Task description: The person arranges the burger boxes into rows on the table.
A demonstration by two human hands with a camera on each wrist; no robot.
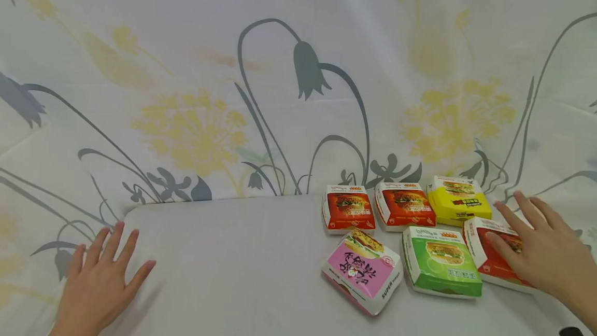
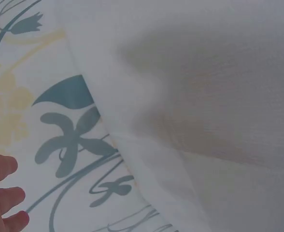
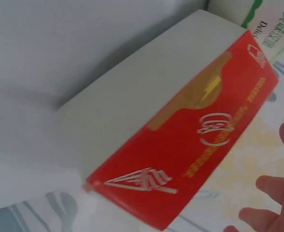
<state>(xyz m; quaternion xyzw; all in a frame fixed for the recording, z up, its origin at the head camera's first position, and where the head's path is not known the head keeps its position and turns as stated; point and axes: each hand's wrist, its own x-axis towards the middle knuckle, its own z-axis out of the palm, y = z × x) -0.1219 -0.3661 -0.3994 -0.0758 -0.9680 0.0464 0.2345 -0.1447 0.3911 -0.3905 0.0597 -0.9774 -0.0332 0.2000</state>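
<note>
My left hand (image 1: 100, 284) hovers at the left of the white surface with its fingers spread and nothing in it; in the left wrist view only some fingertips (image 2: 6, 166) show. On the other side, my right hand (image 1: 543, 245) reaches over a red burger box (image 1: 485, 253) with fingers extended, covering part of its top. From the right wrist, that red box (image 3: 200, 140) shows its printed side, with the fingertips apart from it. Left of it lies a green burger box (image 1: 443, 263). Behind stands a yellow burger box (image 1: 459, 201).
Two more red burger boxes, one at the back left (image 1: 349, 210) and another beside it (image 1: 404, 206), sit along the rear edge. A pink burger box (image 1: 364, 271) lies turned at an angle in front. A flower-patterned cloth (image 1: 280, 118) rises behind the white surface (image 1: 224, 268).
</note>
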